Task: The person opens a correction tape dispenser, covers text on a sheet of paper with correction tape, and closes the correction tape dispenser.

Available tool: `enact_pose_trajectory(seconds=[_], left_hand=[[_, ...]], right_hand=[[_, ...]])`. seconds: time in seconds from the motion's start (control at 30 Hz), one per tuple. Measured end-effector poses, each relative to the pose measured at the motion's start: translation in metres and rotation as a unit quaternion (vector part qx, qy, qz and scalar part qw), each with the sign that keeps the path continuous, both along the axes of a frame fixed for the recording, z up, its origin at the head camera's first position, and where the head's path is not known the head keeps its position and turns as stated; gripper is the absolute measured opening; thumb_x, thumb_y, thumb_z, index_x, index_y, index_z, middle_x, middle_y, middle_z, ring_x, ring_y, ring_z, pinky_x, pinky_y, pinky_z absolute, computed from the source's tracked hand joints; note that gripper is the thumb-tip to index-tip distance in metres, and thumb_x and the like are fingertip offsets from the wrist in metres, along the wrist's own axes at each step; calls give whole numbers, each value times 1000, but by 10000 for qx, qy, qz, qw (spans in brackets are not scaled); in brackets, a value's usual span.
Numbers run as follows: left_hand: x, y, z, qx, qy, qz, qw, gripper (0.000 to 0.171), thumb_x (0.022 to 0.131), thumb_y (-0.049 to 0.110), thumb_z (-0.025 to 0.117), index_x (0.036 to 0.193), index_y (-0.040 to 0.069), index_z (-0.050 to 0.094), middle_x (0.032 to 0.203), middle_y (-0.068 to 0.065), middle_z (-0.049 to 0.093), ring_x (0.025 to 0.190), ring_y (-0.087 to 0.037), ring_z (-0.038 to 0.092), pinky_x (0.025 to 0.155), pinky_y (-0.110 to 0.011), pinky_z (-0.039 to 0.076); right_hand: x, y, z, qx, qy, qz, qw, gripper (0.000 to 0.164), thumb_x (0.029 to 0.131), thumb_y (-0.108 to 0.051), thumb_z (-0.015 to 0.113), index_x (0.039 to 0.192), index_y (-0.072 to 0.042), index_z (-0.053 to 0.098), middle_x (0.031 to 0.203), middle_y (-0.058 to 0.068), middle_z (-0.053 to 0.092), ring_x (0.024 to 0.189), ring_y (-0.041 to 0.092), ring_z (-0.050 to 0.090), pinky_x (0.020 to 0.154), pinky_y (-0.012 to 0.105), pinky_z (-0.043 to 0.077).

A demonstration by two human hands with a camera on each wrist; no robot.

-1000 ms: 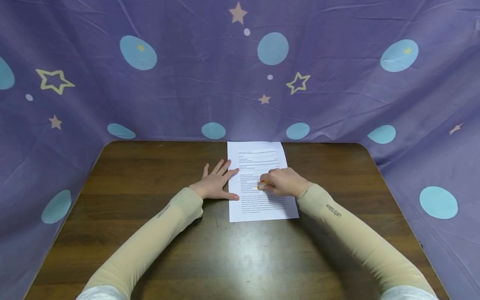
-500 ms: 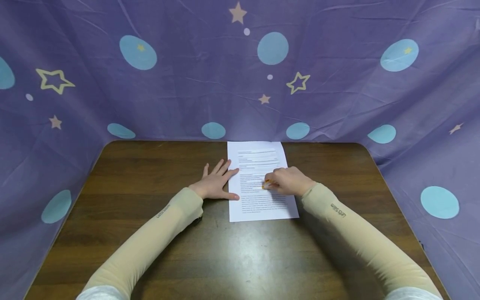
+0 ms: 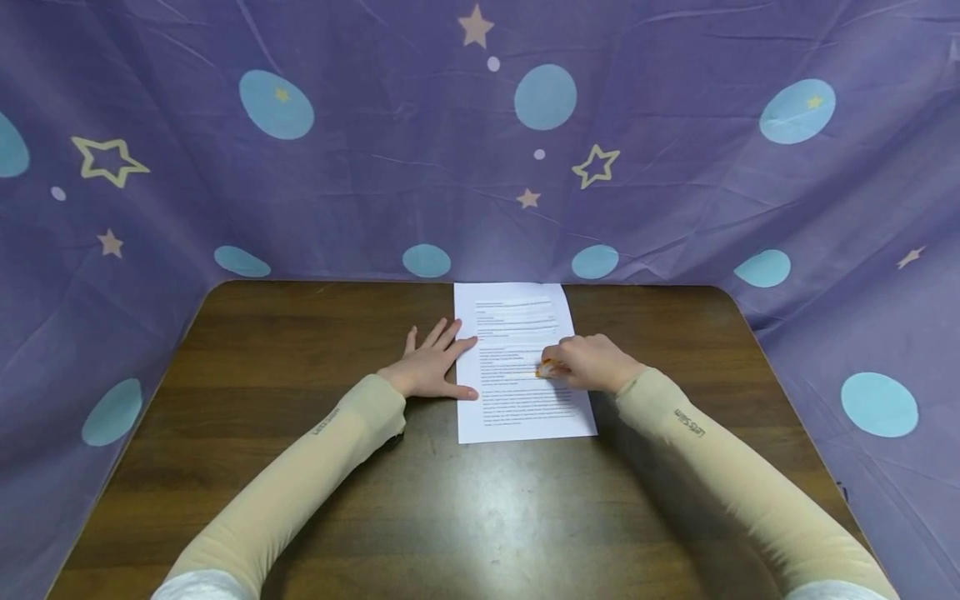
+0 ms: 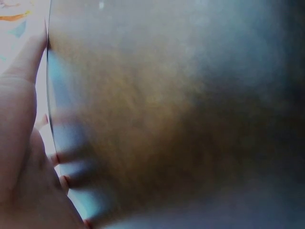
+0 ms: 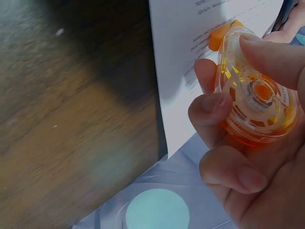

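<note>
A sheet of paper (image 3: 468, 423) with printed text lies on the table, its far edge against the curtain. My left hand (image 3: 431, 372) rests with spread fingers over the paper's left edge, thumb and forefinger on the sheet. My right hand (image 3: 596, 363) holds a correction tape dispenser (image 3: 552, 367), clear with orange parts, over the middle text lines. In the right wrist view, thumb and curled fingers grip the dispenser (image 5: 261, 95), its reel showing through the case and its orange tip (image 5: 220, 37) towards the sheet. In the left wrist view only part of the left hand (image 4: 19, 148) shows.
The brown wooden table (image 3: 480, 517) stretches to both sides and in front of the sheet. A purple curtain (image 3: 360, 167) with stars and blue spots closes off the back and sides. Light-coloured sleeves (image 3: 307, 467) cover both forearms.
My right hand, with the correction tape dispenser, has slid to the right across the sheet along the text. The left hand and the paper have stayed in place.
</note>
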State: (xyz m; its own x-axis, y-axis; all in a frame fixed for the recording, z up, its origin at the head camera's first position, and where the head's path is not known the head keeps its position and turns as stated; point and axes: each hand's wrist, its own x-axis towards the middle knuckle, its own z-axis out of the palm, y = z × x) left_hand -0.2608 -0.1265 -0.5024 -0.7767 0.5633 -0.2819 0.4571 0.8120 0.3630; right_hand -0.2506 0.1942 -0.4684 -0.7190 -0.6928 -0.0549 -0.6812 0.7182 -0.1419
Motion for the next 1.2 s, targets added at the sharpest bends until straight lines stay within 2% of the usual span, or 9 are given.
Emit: enact_pose_trajectory(seconds=[0.37, 0.8, 0.97, 1.2], left_hand=[[1, 0, 1, 20, 4, 35, 10000, 105, 88, 73, 68, 169, 23, 21, 175, -13, -5, 160, -36, -10, 116, -76, -7], [-5, -2, -15, 201, 36, 74, 9998, 108, 86, 75, 68, 169, 25, 20, 176, -9, -7, 160, -33, -13, 116, -75, -11], [-2, 0, -8, 122, 20, 65, 9999, 107, 87, 73, 68, 169, 23, 21, 175, -12, -5, 160, -35, -11, 116, -76, -9], [3, 2, 4, 65, 56, 58, 9999, 103, 89, 68, 71, 168, 20, 25, 175, -15, 0, 160, -39, -5, 116, -77, -4]], right_hand=[[2, 14, 0, -28, 69, -58, 10000, 12, 92, -15, 79, 102, -20, 75, 78, -1, 66, 65, 16, 61, 53, 38, 50], [3, 24, 1, -66, 1, -176, 9998, 13, 92, -13, 78, 103, -19, 75, 83, -2, 70, 71, 17, 65, 56, 40, 52], [3, 28, 0, -67, -3, -231, 9997, 14, 92, -11, 77, 102, -19, 76, 83, -2, 69, 73, 20, 67, 57, 41, 53], [3, 35, -1, -69, -9, -319, 9995, 15, 91, -10, 78, 103, -19, 77, 84, -3, 70, 72, 17, 66, 54, 37, 50]])
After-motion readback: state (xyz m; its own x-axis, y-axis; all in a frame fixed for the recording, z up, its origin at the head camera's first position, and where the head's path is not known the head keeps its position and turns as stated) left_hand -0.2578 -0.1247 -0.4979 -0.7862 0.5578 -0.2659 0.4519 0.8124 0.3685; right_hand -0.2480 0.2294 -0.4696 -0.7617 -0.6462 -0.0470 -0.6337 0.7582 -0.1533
